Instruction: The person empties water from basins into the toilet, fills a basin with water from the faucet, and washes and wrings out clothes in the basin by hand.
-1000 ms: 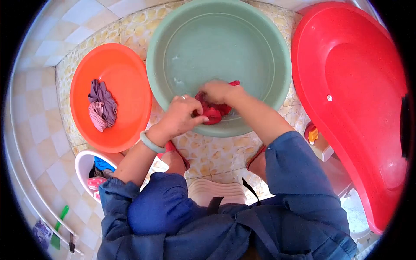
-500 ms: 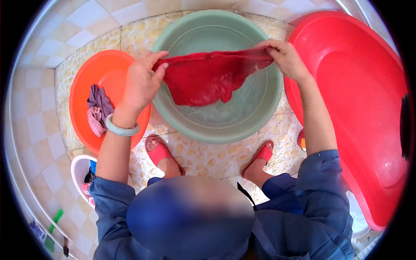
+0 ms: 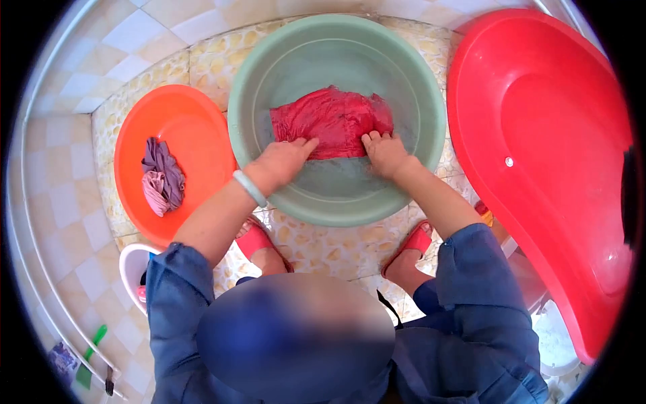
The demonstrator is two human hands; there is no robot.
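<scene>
A wet red garment (image 3: 334, 120) lies spread in the water of a large green basin (image 3: 336, 217). At its near left edge, my left hand (image 3: 286, 159) pinches the cloth, with a pale bangle (image 3: 249, 188) around the wrist. My right hand (image 3: 388, 153) is closed on the near right edge, its fingers curled over the fabric. Both hands are inside the basin, close to the water. The exact kind of garment cannot be made out.
To the left stands an orange basin (image 3: 131, 195) with mauve and pink cloth (image 3: 163, 176) in it. A big red tub (image 3: 538, 135) fills the right side. A white container (image 3: 129, 266) stands by my left arm. A green brush (image 3: 99, 334) is at lower left.
Both hands have come down and nearer to me, lowering the red garment from above the basin into the water. My hands are closer together, and the cloth now lies beyond them.
</scene>
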